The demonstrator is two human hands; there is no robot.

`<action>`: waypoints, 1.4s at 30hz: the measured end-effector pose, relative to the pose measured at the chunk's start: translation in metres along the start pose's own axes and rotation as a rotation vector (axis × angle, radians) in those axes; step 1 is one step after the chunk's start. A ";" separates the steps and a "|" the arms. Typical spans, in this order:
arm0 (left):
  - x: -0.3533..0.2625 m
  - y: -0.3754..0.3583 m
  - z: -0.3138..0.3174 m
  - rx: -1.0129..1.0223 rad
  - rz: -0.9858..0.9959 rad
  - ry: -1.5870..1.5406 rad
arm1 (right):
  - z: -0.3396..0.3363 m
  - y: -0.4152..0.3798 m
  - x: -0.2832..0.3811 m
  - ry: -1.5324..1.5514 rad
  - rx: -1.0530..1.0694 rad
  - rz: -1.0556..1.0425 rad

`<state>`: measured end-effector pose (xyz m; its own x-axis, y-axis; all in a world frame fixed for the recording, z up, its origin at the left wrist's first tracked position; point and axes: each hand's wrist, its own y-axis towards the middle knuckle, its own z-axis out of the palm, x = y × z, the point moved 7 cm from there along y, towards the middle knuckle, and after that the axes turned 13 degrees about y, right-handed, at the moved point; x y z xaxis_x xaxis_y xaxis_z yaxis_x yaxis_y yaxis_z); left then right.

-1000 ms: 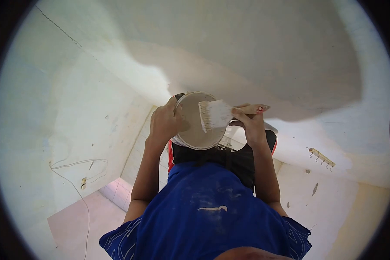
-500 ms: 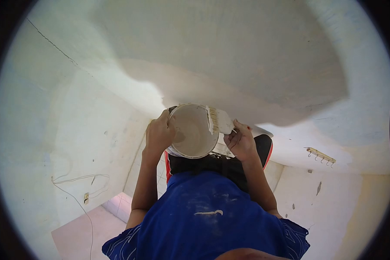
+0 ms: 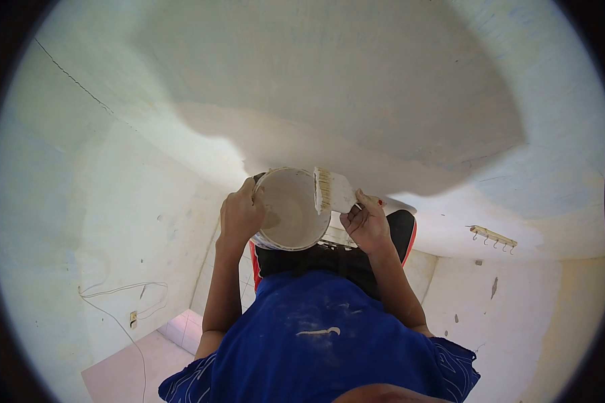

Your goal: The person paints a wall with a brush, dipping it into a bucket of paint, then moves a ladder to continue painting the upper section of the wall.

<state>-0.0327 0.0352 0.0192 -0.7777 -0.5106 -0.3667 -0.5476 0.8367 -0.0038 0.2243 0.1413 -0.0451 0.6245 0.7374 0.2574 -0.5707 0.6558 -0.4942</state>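
My left hand (image 3: 242, 211) is closed on the left rim of a round bucket (image 3: 290, 232), which is tilted so its inside faces me. A pale, milky coating lines the bucket, with a darker patch near the left wall. In my right hand (image 3: 368, 221) is a wide paintbrush (image 3: 338, 193), gripped by its handle. Its bristles point left over the bucket's right rim and look caked with white. The handle's far end is partly hidden by my fingers.
Ahead rises a wall (image 3: 356, 74) with a large shadow on it. A hook rack (image 3: 493, 237) hangs at right. Loose cable (image 3: 117, 324) and an outlet (image 3: 134, 320) are on the left wall. A crack (image 3: 74, 79) runs at upper left.
The bucket and both hands sit slightly lower and further left in view. The brush has shifted a little left with my right hand. Both grips stay the same.
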 end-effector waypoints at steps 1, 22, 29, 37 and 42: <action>0.000 0.000 0.000 0.001 -0.002 0.001 | 0.000 -0.001 0.001 -0.018 0.000 -0.008; -0.005 0.001 -0.002 0.013 0.002 -0.012 | -0.014 0.003 0.002 -0.040 0.109 -0.026; -0.005 0.003 0.001 0.013 0.012 -0.006 | -0.025 0.004 0.002 -0.011 0.065 -0.021; -0.008 0.001 0.000 0.010 0.012 0.004 | -0.027 0.003 0.003 -0.060 0.042 -0.030; -0.009 -0.001 -0.001 -0.024 0.040 -0.045 | -0.024 0.000 0.002 -0.060 0.027 -0.027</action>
<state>-0.0260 0.0389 0.0236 -0.7849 -0.4666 -0.4077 -0.5237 0.8512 0.0340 0.2383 0.1390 -0.0644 0.6073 0.7271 0.3200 -0.5686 0.6792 -0.4641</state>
